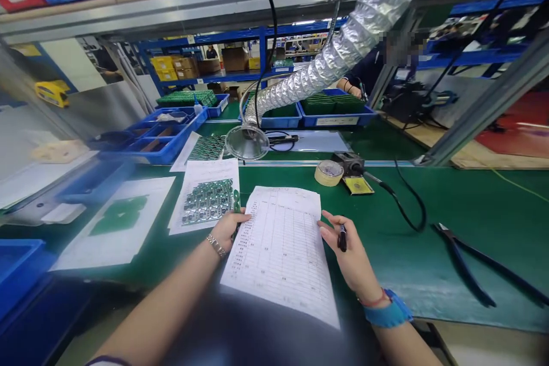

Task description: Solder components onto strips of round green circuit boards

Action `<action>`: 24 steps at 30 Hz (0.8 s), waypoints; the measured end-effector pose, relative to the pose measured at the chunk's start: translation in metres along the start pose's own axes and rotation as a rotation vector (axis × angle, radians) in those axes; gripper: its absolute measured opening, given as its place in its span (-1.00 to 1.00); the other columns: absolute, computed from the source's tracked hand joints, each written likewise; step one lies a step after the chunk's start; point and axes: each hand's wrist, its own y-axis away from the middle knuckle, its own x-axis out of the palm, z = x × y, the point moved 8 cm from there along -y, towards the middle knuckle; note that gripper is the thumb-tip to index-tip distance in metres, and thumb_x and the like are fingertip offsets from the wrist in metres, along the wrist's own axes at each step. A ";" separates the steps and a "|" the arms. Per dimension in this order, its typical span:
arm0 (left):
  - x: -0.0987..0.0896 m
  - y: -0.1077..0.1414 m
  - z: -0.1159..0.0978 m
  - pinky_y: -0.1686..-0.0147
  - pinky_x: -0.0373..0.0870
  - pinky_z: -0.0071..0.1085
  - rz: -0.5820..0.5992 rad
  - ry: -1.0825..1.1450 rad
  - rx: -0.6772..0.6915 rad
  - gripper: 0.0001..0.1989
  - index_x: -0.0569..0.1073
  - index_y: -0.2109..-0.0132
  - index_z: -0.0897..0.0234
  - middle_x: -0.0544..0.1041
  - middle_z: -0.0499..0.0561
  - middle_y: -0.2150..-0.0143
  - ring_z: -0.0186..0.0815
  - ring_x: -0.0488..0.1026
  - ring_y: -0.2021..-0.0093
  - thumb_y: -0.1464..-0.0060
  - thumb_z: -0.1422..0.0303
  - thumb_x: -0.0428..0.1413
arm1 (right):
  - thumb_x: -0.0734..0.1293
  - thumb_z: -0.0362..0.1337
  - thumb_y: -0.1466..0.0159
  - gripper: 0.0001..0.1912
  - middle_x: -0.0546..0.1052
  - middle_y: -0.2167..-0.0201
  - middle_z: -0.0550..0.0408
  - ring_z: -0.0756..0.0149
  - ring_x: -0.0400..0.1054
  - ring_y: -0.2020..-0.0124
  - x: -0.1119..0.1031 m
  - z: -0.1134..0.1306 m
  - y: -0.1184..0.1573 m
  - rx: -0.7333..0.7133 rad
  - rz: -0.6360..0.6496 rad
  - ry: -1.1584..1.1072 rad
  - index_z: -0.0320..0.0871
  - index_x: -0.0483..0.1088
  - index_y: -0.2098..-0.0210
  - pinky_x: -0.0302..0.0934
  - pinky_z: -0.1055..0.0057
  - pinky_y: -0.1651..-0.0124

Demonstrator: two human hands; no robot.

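Head view: our left hand (227, 230) curls at the left edge of the printed sheet (278, 251), its grip unclear; our right hand (349, 257) closes on a black pen (342, 238). Open green bench mat (386, 291) runs right to blue-handled pliers (463, 263).

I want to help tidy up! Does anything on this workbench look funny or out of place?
The crinkly silver duct hose looks odd: it is dented and sags in a bend across the green bench, and its round clear hood hangs low.
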 end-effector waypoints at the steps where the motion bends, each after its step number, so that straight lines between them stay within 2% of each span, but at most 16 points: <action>1: -0.002 -0.001 0.003 0.55 0.31 -0.46 -0.029 -0.033 0.006 -0.82 0.33 0.37 0.35 0.41 -0.04 0.57 -0.35 0.39 0.58 0.20 0.48 0.16 | 0.29 -0.02 -0.14 -0.65 0.20 -0.14 -0.11 0.06 0.24 -0.06 -0.001 -0.002 -0.001 -0.002 0.006 0.046 -0.05 0.11 0.23 0.15 0.07 -0.06; 5: -0.019 0.006 -0.002 0.61 0.08 -0.56 -0.115 -0.196 0.096 -0.72 0.32 0.32 0.29 0.30 -0.17 0.59 -0.48 0.19 0.65 0.25 0.46 0.22 | 0.29 -0.11 -0.13 -0.67 0.28 -0.07 -0.09 0.03 0.16 -0.11 0.001 -0.005 0.001 -0.137 0.089 0.482 -0.07 0.15 0.17 0.09 0.02 -0.09; 8: -0.027 0.017 -0.009 0.60 0.03 -0.56 -0.102 -0.279 0.148 -0.68 0.34 0.27 0.27 0.30 -0.15 0.50 -0.50 0.15 0.60 0.25 0.40 0.24 | 0.28 -0.21 -0.14 -0.60 0.37 0.04 -0.09 -0.01 0.07 -0.16 0.011 -0.013 0.006 -0.253 0.206 0.803 -0.10 0.16 0.05 -0.06 -0.12 -0.14; 10: -0.026 0.020 -0.007 0.62 0.00 -0.56 -0.060 -0.299 0.121 -0.67 0.32 0.24 0.27 0.27 -0.15 0.49 -0.51 0.11 0.61 0.20 0.33 0.21 | 0.26 -0.25 -0.15 -0.58 0.39 0.05 -0.09 -0.02 0.03 -0.18 0.017 -0.017 0.007 -0.295 0.260 0.928 -0.12 0.15 0.01 -0.15 -0.20 -0.14; 14: -0.013 0.021 0.003 0.64 0.04 -0.55 0.044 -0.290 0.041 -0.67 0.26 0.14 0.30 0.28 -0.11 0.47 -0.50 0.14 0.61 0.09 0.31 0.10 | 0.25 -0.26 -0.16 -0.63 0.34 -0.02 -0.13 0.00 0.03 -0.18 0.020 -0.018 0.005 -0.311 0.335 1.026 -0.13 0.18 0.04 -0.13 -0.21 -0.13; 19: 0.012 0.013 0.002 0.62 0.07 -0.57 0.103 -0.386 0.079 -0.70 0.35 0.18 0.31 0.40 -0.02 0.28 -0.51 0.22 0.53 0.16 0.53 0.10 | 0.26 -0.23 -0.16 -0.51 0.40 0.04 -0.13 0.00 0.06 -0.17 -0.002 -0.020 0.017 -0.330 0.306 1.063 -0.13 0.11 -0.06 -0.08 -0.19 -0.12; 21: 0.016 -0.004 -0.006 0.60 0.12 -0.57 0.077 -0.450 0.101 -0.70 0.38 0.20 0.30 0.41 -0.03 0.23 -0.51 0.26 0.50 0.17 0.57 0.13 | 0.25 -0.20 -0.18 -0.52 0.39 0.02 -0.13 0.01 0.06 -0.18 -0.012 -0.023 0.024 -0.341 0.287 1.070 -0.12 0.09 -0.07 -0.08 -0.18 -0.13; 24: 0.014 -0.045 -0.026 0.51 0.29 -0.51 -0.010 -0.530 0.097 -0.73 0.34 0.10 0.31 0.41 0.00 0.21 -0.45 0.33 0.45 0.00 0.46 0.11 | 0.23 -0.19 -0.20 -0.53 0.36 -0.02 -0.13 0.02 0.05 -0.18 -0.020 -0.027 0.032 -0.335 0.289 1.071 -0.12 0.08 -0.07 -0.10 -0.17 -0.15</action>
